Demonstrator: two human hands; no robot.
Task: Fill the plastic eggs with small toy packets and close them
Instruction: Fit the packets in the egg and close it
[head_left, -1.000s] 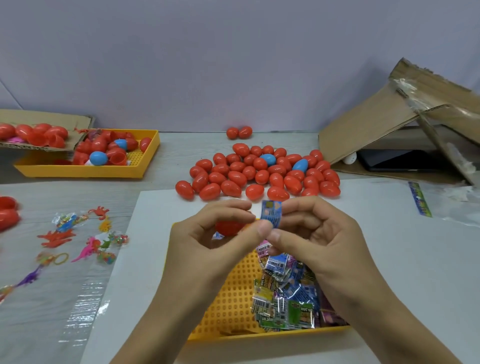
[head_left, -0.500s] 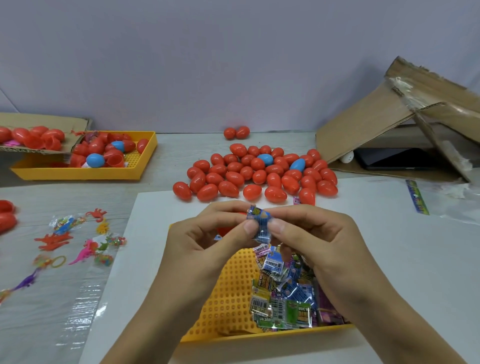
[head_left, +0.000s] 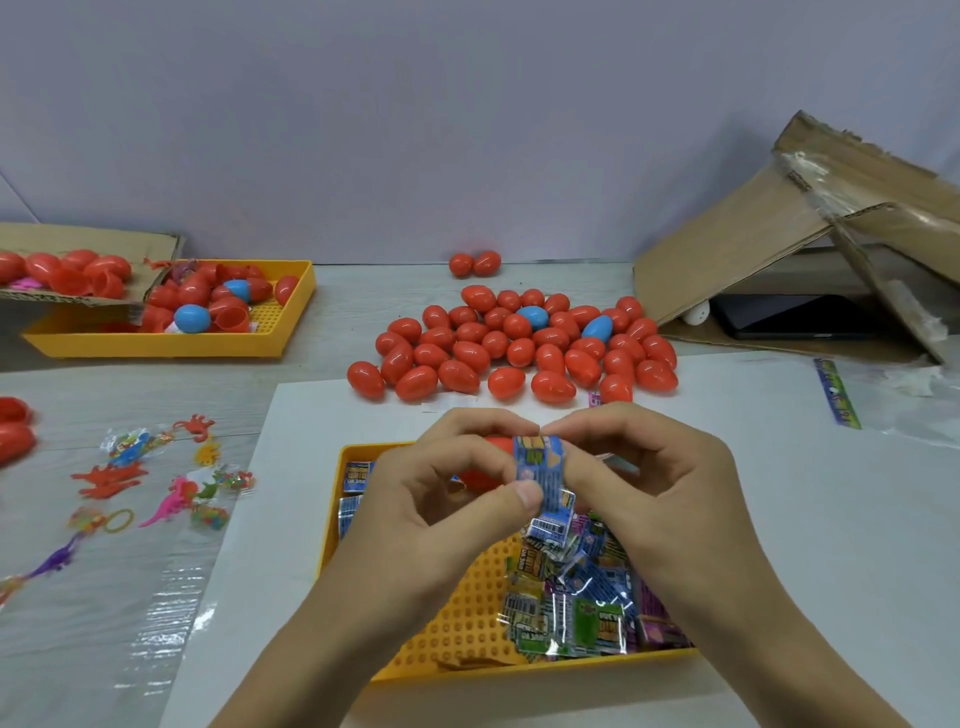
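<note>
Both hands meet over the near yellow tray (head_left: 467, 613). My left hand (head_left: 447, 499) and my right hand (head_left: 649, 493) pinch one small blue toy packet (head_left: 537, 467) between thumbs and fingertips. A red plastic egg (head_left: 483, 475) shows behind my left fingers; I cannot tell whether it is held or lies in the tray. Several more toy packets (head_left: 576, 592) are heaped in the tray's right half. A big pile of shut red eggs (head_left: 519, 353), with two blue ones among them, lies beyond the tray.
A second yellow tray (head_left: 166, 343) with egg halves stands at the far left, beside a cardboard lid (head_left: 78, 260) holding more. Loose rubbery toys (head_left: 156, 483) lie on clear plastic at the left. A torn cardboard box (head_left: 810, 249) leans at the right over a dark phone (head_left: 779, 317).
The blue packet was held flat and high, then bunched between the fingertips, and now shows flat again while both hands keep pinching it. The hands sank slightly toward the tray.
</note>
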